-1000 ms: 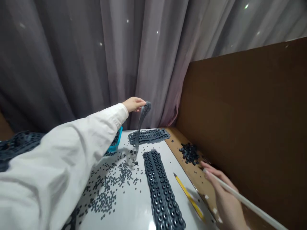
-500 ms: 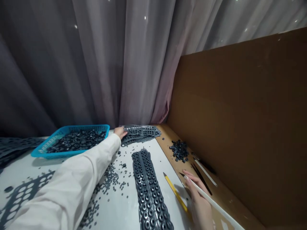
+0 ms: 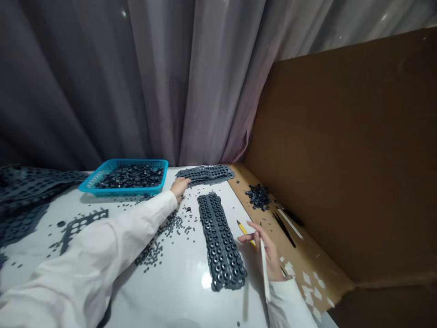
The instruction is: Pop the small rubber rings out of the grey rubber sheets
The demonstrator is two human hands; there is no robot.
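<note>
My left hand (image 3: 180, 187), in a white sleeve, is at the near left edge of a flat, perforated dark rubber sheet (image 3: 211, 173). Its fingers are drawn together, and whatever is in them is hidden. My right hand (image 3: 268, 255) grips a slim white stick (image 3: 265, 273) that slants down along the palm, with some fingers stretched forward. Below that hand a yellow pencil (image 3: 241, 227) lies partly covered. Between my hands rests a dark rubber sheet (image 3: 221, 246) with rows of raised ring-shaped parts.
A blue basket (image 3: 123, 191) full of small dark rubber parts stands at back left. Small dark discs (image 3: 172, 225) litter the white table. On the cardboard (image 3: 244, 182) are a pile of dark parts (image 3: 258, 197), black tweezers (image 3: 286, 228) and white scraps (image 3: 307, 291).
My left hand has drawn back from the top of the perforated sheet to its near edge. My right hand has turned, its stick now pointing down. The view has shifted.
</note>
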